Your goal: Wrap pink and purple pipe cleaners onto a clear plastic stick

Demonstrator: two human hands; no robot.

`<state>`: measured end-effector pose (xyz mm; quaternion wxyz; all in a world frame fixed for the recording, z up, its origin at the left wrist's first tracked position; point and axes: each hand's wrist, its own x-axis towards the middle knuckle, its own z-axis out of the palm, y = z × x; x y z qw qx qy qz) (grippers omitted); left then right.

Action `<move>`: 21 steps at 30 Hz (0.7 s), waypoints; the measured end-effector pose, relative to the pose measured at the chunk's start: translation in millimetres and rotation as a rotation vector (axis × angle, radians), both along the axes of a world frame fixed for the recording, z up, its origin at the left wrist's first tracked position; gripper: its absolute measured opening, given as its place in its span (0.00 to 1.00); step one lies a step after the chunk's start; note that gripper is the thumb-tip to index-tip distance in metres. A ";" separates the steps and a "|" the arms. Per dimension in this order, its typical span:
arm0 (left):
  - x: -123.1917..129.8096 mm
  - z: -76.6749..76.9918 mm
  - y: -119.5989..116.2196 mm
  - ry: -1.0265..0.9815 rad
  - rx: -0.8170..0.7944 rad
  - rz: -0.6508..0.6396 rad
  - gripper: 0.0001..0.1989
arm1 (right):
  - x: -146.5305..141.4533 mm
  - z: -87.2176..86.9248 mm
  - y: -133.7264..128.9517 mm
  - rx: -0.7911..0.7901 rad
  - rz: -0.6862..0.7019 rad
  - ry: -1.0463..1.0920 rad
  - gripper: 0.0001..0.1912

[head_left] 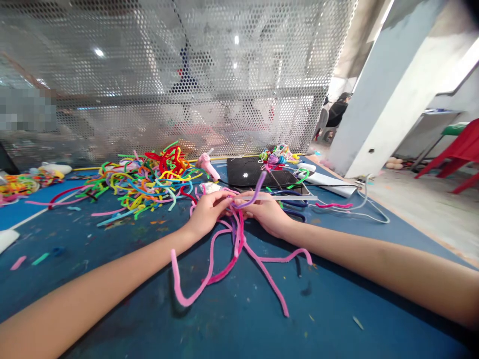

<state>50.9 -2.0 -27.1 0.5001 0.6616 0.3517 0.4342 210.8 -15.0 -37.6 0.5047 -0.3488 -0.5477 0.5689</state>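
My left hand (205,212) and my right hand (268,213) meet over the middle of the blue table. Between their pinched fingertips is a bunch of pink pipe cleaners (259,259), whose bent ends trail toward me. A darker magenta pipe cleaner (225,270) hangs among them. One purple pipe cleaner (258,191) rises from my right fingers, curving up. Close by my right hand lies a thin whitish stick (288,198); whether the hand touches it I cannot tell. The fingers hide the point where the stems join.
A tangled heap of multicoloured pipe cleaners (149,182) lies at left. Behind my hands are a pink glue gun (207,166) and a black board (239,174). White cables (374,212) run along the right. A perforated metal screen (224,109) borders the table's back edge.
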 end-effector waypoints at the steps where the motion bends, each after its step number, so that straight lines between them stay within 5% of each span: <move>1: -0.5 -1.5 2.7 -0.079 -0.073 -0.011 0.09 | 0.0 -0.2 0.3 0.001 0.017 -0.002 0.16; 8: -12.3 -4.7 20.7 -0.579 -0.387 0.076 0.03 | 0.6 -2.6 3.1 0.041 -0.014 -0.062 0.12; 12: -12.9 -1.6 21.8 -0.577 -0.423 0.061 0.03 | 2.1 -1.6 -0.4 0.285 -0.165 -0.344 0.04; 14: -11.7 -1.6 21.0 -0.553 -0.411 0.056 0.02 | 2.7 -0.4 -4.2 0.402 -0.237 -0.527 0.08; 21: -11.7 -4.6 18.6 -0.501 -0.340 -0.045 0.08 | 1.9 -3.6 -5.9 0.623 -0.155 -0.845 0.19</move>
